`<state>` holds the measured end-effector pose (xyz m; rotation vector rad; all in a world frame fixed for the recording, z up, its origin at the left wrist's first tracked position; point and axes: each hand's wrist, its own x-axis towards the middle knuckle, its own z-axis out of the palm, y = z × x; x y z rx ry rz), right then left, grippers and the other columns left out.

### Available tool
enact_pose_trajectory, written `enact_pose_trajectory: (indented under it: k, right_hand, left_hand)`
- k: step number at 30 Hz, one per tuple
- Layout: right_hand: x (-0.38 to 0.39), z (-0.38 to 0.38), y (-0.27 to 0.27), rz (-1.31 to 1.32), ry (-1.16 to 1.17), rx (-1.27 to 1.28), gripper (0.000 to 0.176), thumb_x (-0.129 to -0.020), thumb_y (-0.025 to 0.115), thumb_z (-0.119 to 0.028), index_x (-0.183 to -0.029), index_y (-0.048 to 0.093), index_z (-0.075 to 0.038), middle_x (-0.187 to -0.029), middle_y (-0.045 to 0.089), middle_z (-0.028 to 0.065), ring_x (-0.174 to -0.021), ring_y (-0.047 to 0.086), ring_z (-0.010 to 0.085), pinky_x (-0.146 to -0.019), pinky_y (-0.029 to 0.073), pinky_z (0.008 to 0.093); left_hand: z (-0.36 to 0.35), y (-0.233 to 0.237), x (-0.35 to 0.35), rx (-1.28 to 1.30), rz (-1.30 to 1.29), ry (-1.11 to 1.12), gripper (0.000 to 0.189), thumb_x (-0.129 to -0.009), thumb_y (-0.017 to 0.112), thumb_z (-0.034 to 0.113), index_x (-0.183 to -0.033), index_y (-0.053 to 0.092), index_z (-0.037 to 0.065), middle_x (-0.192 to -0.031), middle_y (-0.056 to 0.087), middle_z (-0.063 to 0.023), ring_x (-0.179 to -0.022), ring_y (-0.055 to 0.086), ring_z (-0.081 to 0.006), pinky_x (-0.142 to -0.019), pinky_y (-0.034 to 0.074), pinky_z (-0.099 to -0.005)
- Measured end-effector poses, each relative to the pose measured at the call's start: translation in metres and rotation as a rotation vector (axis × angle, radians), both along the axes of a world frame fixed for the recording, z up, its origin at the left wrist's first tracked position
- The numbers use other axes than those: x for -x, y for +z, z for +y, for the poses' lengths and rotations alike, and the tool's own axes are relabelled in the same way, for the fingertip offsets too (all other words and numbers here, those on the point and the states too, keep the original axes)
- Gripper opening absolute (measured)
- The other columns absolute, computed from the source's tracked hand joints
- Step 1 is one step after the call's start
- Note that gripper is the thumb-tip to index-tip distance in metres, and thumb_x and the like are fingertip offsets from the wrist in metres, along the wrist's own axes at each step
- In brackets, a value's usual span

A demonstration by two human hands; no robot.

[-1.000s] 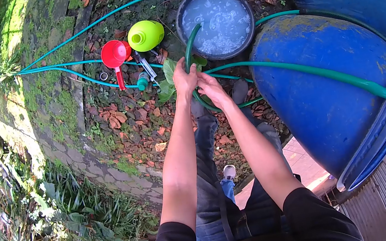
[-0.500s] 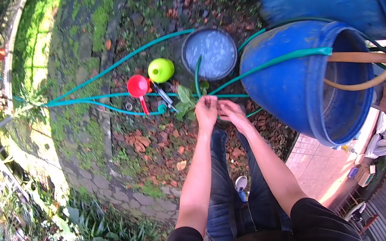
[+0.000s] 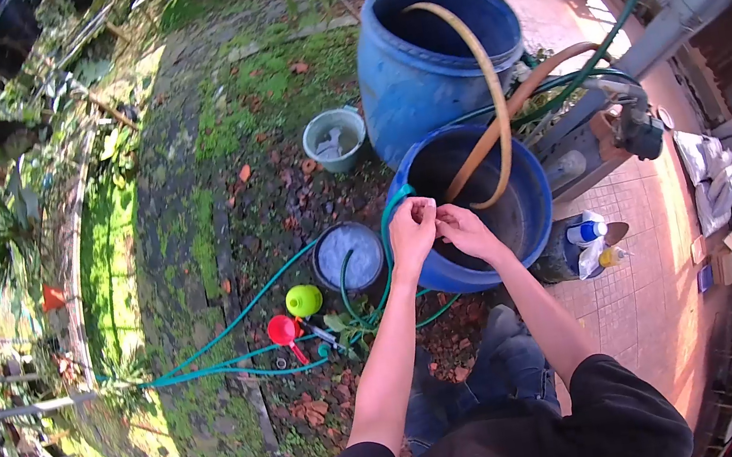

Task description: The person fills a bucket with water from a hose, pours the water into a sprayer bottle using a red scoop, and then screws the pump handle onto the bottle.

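Observation:
My left hand [image 3: 413,230] and my right hand [image 3: 465,230] are close together over the front rim of the nearer blue barrel [image 3: 460,279]. Fingers on both are pinched; whatever lies between them is too small to make out. A green hose [image 3: 392,267] runs beside my left hand, its upper end at the barrel rim. Left of my hands, another stretch of hose dips into a dark basin [image 3: 326,278] of water. A tan hose [image 3: 499,102] curves from the rear blue barrel [image 3: 407,93] into the nearer one.
A pale green bucket [image 3: 339,161] stands behind the basin. A lime-green round container [image 3: 304,300] and a red dipper [image 3: 283,330] lie on the leafy ground at left. Bottles [image 3: 587,233] stand right of the barrel, near a metal post and tiled floor.
The view has swung toward the barrels. Both hands have moved up and right, from above the plant near the basin to the nearer barrel's rim, still close together.

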<state>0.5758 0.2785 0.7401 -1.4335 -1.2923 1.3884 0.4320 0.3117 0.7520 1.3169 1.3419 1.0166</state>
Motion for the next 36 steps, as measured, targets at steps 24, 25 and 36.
enact_pose_trajectory:
  k: [24,25,36]
  right_hand:
    - [-0.604,0.35,0.435,-1.453,-0.387,-1.008,0.03,-0.088,0.061,-0.012,-0.116,0.069,-0.004,-0.109,0.073,0.0161,-0.108,0.068,0.0325,-0.091,0.053,0.0454]
    - [-0.606,0.348,0.443,-1.4,-0.398,-0.972,0.029,-0.088,0.062,-0.012,-0.115,0.07,-0.003,-0.106,0.074,0.0168,-0.102,0.07,0.0331,-0.087,0.055,0.0455]
    - [-0.586,0.36,0.476,-1.81,-0.475,-0.682,0.017,-0.076,0.071,-0.022,-0.081,0.078,-0.007,-0.083,0.075,0.0155,-0.081,0.074,0.0288,-0.07,0.055,0.043]
  left_hand:
    - [0.306,0.364,-0.591,-0.807,0.127,-0.205,0.044,-0.089,0.073,0.033,-0.12,0.07,0.001,-0.094,0.076,-0.0132,-0.084,0.073,-0.0244,-0.078,0.056,-0.0345]
    - [0.305,0.368,-0.598,-0.795,0.092,-0.237,0.041,-0.089,0.074,0.032,-0.117,0.072,0.001,-0.091,0.076,-0.0126,-0.083,0.073,-0.0234,-0.077,0.056,-0.034]
    - [0.282,0.372,-0.611,-0.689,0.008,-0.166,0.039,-0.087,0.078,0.037,-0.109,0.077,0.005,-0.083,0.076,-0.0093,-0.075,0.071,-0.0182,-0.073,0.055,-0.0342]
